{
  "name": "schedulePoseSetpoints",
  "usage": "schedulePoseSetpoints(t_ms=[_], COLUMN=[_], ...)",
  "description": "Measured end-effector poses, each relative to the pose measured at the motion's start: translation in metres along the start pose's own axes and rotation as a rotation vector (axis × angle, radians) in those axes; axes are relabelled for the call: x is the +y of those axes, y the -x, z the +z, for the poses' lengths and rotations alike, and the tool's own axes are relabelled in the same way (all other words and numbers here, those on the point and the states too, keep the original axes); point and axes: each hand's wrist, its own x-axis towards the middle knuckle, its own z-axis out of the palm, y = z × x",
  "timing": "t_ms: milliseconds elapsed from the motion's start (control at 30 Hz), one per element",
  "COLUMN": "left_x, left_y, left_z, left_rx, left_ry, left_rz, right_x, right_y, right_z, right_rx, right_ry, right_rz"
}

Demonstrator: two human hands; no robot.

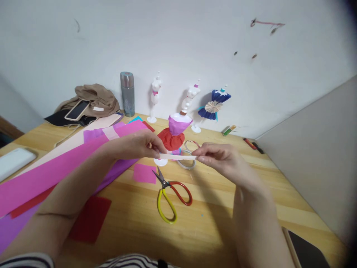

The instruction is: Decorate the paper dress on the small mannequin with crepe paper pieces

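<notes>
A narrow pale strip of paper [178, 157] is stretched level between my two hands above the table. My left hand [145, 144] pinches its left end, and my right hand [216, 156] pinches the right end between thumb and fingers. Just behind the strip stands a small white mannequin in a purple top and red skirt [178, 128], its base partly covered by the strip. Beneath my hands lie scissors [165, 184] with one yellow and one red handle, blades apart. A pink paper square [144, 174] is beside the blades. Tape rolls [187, 163] sit behind the strip.
Long pink paper sheets [69, 163] and a red piece [90, 219] cover the left side. At the back are a thermos [127, 95], a bare mannequin [155, 96] and one dressed in blue [214, 106]. A phone [306, 249] lies at the right front.
</notes>
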Motion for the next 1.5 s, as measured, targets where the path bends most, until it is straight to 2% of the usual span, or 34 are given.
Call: schedulePoseSetpoints(t_ms=[300, 433, 567, 833, 967, 1167, 1300, 1500], left_x=[-0.005, -0.004, -0.002, -0.003, -0.003, 0.0, 0.0, 0.005], left_y=[-0.002, -0.003, -0.004, -0.008, -0.008, -0.009, -0.009, -0.006], left_z=[-0.001, 0.001, 0.004, 0.007, 0.007, 0.014, 0.017, 0.011], left_rx=[-0.035, -0.059, -0.034, -0.023, -0.093, -0.091, -0.074, -0.11], left_ry=[0.004, -0.006, -0.045, -0.087, -0.058, -0.11, -0.107, 0.065], left_rz=[-0.018, -0.01, -0.015, -0.147, -0.234, -0.242, -0.206, -0.192], right_x=[-0.002, 0.0, -0.001, -0.006, 0.0, 0.002, 0.005, 0.001], right_y=[0.0, 0.0, 0.001, 0.006, 0.008, 0.006, 0.003, 0.001], right_z=[-0.002, -0.002, -0.002, -0.004, -0.005, 0.0, 0.0, -0.003], right_rx=[-0.063, -0.021, -0.013, -0.12, -0.193, -0.186, -0.176, -0.196], right_ry=[0.038, 0.064, 0.113, 0.24, 0.266, 0.258, 0.164, -0.011], right_rz=[-0.013, -0.071, -0.027, 0.037, 0.091, 0.08, 0.145, 0.109])
